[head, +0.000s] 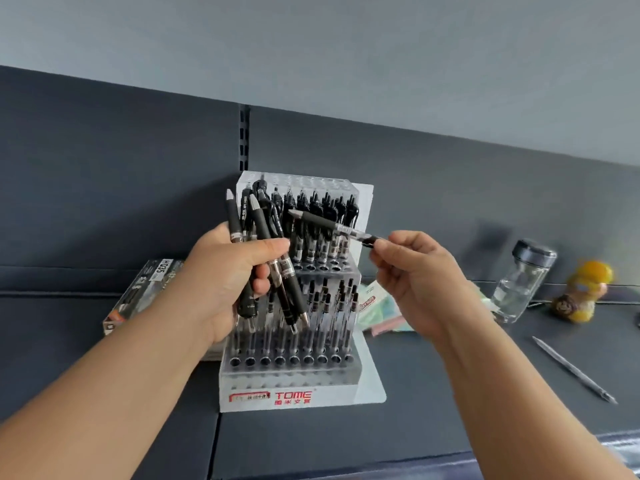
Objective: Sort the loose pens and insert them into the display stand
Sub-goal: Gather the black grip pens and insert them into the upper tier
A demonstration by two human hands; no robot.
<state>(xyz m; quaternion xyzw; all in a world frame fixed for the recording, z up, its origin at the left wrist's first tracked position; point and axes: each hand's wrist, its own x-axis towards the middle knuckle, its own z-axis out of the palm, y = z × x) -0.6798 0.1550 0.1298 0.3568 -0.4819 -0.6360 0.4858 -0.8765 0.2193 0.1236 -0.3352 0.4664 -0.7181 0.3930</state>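
**One pen singled out, the stand waiting underneath**

The left hand (225, 275) is clenched round a fistful of black rubber-grip click pens (266, 251), held up right in front of the clear acrylic tiered display stand (311, 381). It's a jumbled bunch, some silver tips up and some down. That looks like the reason it sits in the fist: it's a holding stock to sort from.

Over to the right hand (419, 275), just right of the stand's upper tier. Thumb and fingertips pinch a single black pen with a clear barrel (329, 224) by its clicker end. The pen lies nearly level across the front of the stand's top tier, tip pointing left toward the bunch. Gripped by the tail like that, I'd say it's set to swing tip-down into a hole.

The stand's upper and middle tiers are crowded with pens. The lowest front row looks unfilled, so it's a likely target. The snag is that the left fist and its bunch hang over the middle tier, blocking a straight drop there.

Left of the stand lies a flat dark cardboard box (145, 289). Just right of it are pastel packets (377, 306). Well right stand a clear glass jar with a black lid (519, 282) and a yellow-and-brown toy figure (581, 292). A slim grey pen (575, 370) lies loose on the dark shelf (450, 410), right of the stand's base.
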